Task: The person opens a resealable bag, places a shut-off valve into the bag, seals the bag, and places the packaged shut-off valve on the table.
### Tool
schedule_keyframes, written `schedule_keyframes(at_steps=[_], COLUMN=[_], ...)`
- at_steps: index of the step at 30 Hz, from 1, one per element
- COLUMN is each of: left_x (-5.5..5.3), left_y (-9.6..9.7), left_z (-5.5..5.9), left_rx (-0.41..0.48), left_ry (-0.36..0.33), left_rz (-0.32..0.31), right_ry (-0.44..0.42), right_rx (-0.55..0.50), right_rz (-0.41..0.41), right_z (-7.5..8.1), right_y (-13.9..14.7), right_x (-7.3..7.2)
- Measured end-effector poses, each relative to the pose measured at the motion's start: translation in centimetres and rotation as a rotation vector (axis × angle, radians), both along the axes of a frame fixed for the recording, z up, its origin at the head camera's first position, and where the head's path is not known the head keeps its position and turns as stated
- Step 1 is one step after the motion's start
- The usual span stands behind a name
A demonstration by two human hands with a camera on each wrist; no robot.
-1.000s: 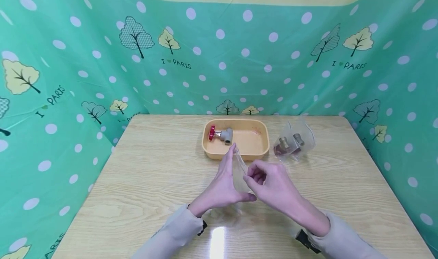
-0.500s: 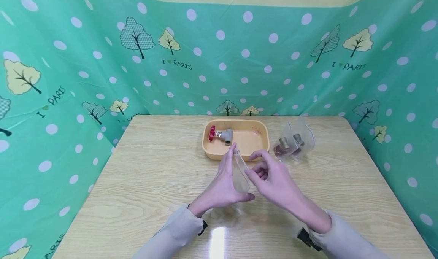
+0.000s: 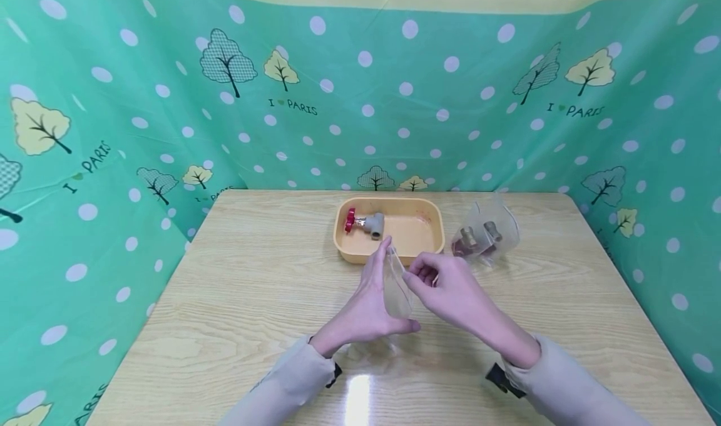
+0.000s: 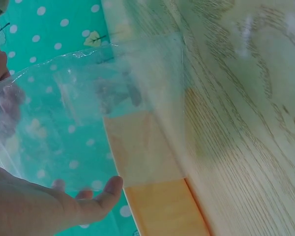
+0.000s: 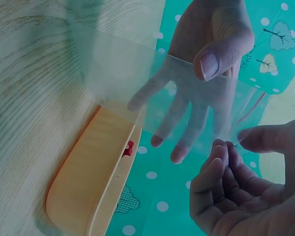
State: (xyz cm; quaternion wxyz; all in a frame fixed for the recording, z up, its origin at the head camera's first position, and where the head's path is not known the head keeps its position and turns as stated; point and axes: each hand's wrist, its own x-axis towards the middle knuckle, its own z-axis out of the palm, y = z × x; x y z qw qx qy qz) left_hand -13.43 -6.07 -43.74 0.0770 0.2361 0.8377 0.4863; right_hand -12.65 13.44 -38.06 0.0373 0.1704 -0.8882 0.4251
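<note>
A clear zip bag [image 3: 397,291] stands upright between the two hands, with a red line along one side in the right wrist view. My left hand [image 3: 368,304] lies against it with straight, spread fingers; those fingers [image 5: 187,130] show through the film and the thumb overlaps its edge. With thumb and fingertips, my right hand [image 3: 453,288] pinches the bag's edge. Beyond, a grey valve [image 3: 373,224] with a red handwheel lies at the left end of a peach plastic tray [image 3: 340,249].
Right of the tray is another clear bag [image 3: 509,232] holding two metal-ended valves [image 3: 468,236] with dark red parts. The wooden table [image 3: 236,276] meets a green dotted cloth [image 3: 315,132] at the back and sides.
The right hand's fingers loosened and lifted from the bag's edge half a second ago and now pinch it again. The left hand has barely moved.
</note>
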Motion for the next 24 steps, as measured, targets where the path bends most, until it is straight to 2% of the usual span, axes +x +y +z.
schedule_keyframes(at_steps=[15,24], left_x=[0.02,-0.14], left_y=[0.16,-0.04], left_z=[-0.07,-0.93], left_rx=[-0.029,-0.021], left_ry=[-0.009,-0.002], left_rz=[0.007,-0.004], right_ry=[-0.026,-0.039], right_rx=[-0.008,-0.02], right_rz=[0.003,-0.027], right_z=[0.19,0.4], right_y=[-0.53,-0.53], right_x=[-0.07,-0.03])
